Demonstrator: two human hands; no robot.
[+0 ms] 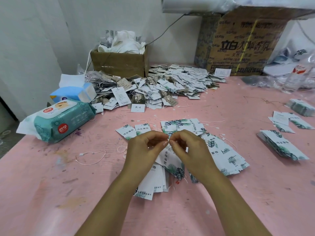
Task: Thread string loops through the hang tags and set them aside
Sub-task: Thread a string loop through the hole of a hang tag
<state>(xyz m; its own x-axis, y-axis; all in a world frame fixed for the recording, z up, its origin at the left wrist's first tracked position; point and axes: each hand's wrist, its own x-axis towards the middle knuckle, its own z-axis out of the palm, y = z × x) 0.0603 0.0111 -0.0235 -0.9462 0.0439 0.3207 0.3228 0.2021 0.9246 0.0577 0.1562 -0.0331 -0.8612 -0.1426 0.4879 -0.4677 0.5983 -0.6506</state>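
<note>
Pink table [51, 193] bears hang tags [170, 86], wipes [58, 121], boxes [119, 63].

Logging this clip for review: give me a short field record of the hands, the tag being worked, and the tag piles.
Left hand: fingertips pinched at top of hang tag
Right hand: pinched at same spot
String between fingers: too thin to tell
Loose string loop: on pink table, left of hands
Strung tag pile: back, beside cardboard box
Tag stack: right side
</note>
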